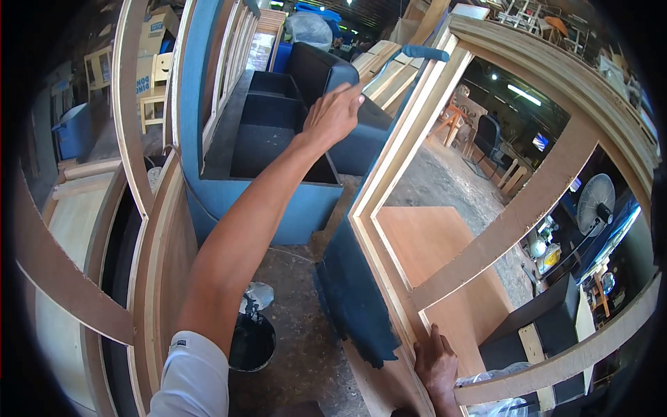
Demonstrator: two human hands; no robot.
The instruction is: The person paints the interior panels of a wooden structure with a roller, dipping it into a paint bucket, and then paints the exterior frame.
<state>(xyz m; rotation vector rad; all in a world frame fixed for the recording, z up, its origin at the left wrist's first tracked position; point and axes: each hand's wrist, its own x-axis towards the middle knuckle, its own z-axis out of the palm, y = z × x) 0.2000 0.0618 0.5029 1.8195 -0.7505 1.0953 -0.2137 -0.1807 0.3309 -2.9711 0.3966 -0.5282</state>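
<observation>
My left hand (333, 115) is closed around the handle of a small paint roller (425, 53). Its thin metal rod runs from my fingers to the blue roller head, which is at the upper end of an upright wooden frame (368, 198). The frame's side panel (354, 299) bears dark blue paint with a ragged lower edge, and bare wood shows below. My right hand (436, 365) grips the lower part of this frame, thumb on one side and fingers on the other. Below my left forearm, a black bucket (267, 347) on the floor holds dark paint.
Blue-painted open boxes (257, 201) stand ahead, beside a black upholstered piece (323, 69). Curved wooden frames (132, 139) rise at the left. A plywood panel (438, 243), a dark box (535, 313) and a fan (596, 203) are at the right.
</observation>
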